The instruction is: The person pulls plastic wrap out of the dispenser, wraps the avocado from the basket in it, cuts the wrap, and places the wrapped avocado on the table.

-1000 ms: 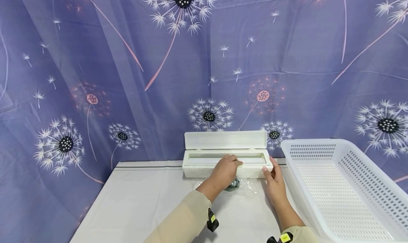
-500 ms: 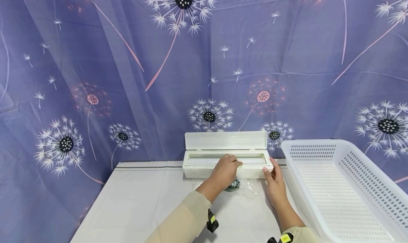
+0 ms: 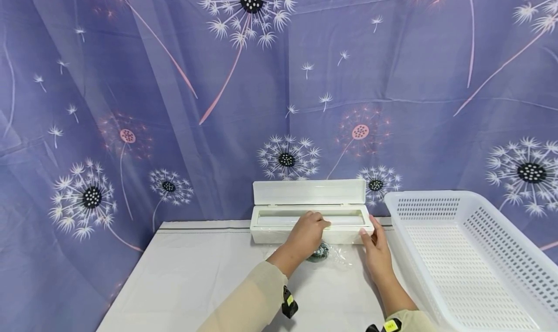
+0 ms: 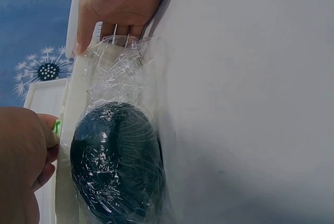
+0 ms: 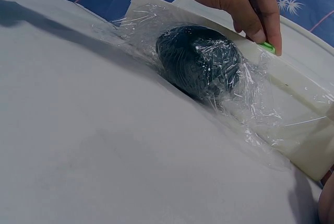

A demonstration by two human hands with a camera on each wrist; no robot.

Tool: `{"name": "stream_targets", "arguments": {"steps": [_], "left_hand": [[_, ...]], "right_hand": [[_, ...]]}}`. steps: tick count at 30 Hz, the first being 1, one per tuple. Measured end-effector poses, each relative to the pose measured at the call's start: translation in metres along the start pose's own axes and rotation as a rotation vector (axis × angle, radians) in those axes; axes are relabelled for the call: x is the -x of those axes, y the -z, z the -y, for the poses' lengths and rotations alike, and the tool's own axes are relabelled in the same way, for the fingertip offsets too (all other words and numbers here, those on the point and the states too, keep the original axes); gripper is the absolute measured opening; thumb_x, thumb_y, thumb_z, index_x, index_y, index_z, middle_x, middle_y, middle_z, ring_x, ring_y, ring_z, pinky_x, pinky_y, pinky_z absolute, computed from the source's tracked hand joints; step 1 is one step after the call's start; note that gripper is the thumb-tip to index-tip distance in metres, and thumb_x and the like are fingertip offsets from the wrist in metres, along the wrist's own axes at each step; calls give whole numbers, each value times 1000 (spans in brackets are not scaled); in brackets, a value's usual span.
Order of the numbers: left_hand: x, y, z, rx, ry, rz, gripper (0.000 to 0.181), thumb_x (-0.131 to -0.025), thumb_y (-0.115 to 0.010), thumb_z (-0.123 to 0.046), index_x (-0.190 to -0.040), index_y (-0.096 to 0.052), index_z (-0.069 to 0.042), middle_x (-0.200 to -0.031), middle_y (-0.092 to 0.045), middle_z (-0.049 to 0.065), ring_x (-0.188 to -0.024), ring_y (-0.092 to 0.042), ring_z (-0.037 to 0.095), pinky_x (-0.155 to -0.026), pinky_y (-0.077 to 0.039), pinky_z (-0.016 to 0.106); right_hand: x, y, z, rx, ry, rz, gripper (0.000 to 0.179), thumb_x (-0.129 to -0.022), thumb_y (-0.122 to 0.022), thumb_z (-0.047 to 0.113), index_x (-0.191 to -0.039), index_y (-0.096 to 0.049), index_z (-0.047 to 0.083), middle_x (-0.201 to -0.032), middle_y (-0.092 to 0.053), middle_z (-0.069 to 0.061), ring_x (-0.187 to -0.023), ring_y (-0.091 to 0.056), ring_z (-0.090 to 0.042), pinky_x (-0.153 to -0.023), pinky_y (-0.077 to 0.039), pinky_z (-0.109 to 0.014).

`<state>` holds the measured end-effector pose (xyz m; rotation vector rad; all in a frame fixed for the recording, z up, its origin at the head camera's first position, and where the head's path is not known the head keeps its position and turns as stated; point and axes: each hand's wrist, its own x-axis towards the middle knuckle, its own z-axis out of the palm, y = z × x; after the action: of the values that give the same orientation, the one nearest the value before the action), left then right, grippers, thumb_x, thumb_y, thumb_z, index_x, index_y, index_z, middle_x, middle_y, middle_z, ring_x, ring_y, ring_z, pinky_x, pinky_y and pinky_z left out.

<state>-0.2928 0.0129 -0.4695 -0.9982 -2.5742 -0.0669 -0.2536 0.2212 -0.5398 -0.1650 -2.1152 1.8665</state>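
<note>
A white cling film dispenser [image 3: 270,235] stands at the back of the table, its lid [image 3: 308,192] raised and a white roll [image 3: 279,220] inside. My left hand [image 3: 305,237] pinches a small green slide cutter [image 5: 267,47] on the dispenser's front top edge. My right hand [image 3: 377,257] grips the dispenser's right end, with the thumb at the front. Right against the front wall lies a dark green, rounded object [image 4: 117,161] with clear cling film [image 5: 250,93] over it. The film spreads in wrinkles to both sides of it. In the head view my left hand partly hides this object.
To the right stands a large white perforated basket [image 3: 407,254], close to my right forearm. A white cloth [image 3: 183,274] covers the table. Behind the dispenser hangs a purple curtain [image 3: 226,153] with dandelion prints.
</note>
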Motion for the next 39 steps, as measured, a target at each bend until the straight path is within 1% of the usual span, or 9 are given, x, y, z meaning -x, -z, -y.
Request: {"name": "stream_targets", "arguments": {"steps": [10,15,18,24,30,39], "left_hand": [[2,-2,2,-2,-1,-10,37,-92,-65,-3,-123,-73,-21,-108,-69,-5,-96,-61,12,-93,-49,23],[3,1,3,-2,0,-26,37,-91,-65,-3,-123,-73,-20,-107,-69,-5,-96,-60,12,-93,-49,22],[5,1,3,5,7,-25,37,-92,-64,-2,-123,-73,-20,-107,-69,-6,-95,-60,11,-93,-48,22],[6,3,4,22,22,-14,38,-91,-66,-2,-124,-73,-20,-108,-68,-6,-96,-59,11,-92,-48,22],[7,2,5,26,24,-22,39,-90,-66,-2,-124,-73,-21,-107,-68,-6,-95,-59,10,-92,-48,21],[8,1,7,11,21,-28,37,-91,-66,-3,-122,-74,-22,-106,-68,-6,-94,-60,10,-93,-48,22]], "right_hand": [[-1,1,0,11,-17,6,62,-107,-48,16,-162,-21,13,-157,-38,-19,-112,-41,11,-90,-35,1],[-1,2,0,16,-34,10,61,-107,-48,18,-162,-21,14,-156,-38,-19,-112,-43,10,-89,-36,1],[-2,3,0,19,-40,7,61,-107,-48,19,-162,-21,14,-155,-39,-19,-111,-43,9,-88,-36,1],[-1,1,0,24,-13,-7,61,-107,-48,18,-162,-22,14,-154,-41,-19,-108,-43,12,-88,-37,1],[1,1,1,22,7,-4,61,-107,-48,17,-162,-22,14,-155,-41,-20,-108,-42,14,-89,-36,2],[-2,2,-2,32,-19,-6,61,-107,-49,15,-161,-22,11,-156,-38,-21,-108,-40,14,-88,-35,2]]}}
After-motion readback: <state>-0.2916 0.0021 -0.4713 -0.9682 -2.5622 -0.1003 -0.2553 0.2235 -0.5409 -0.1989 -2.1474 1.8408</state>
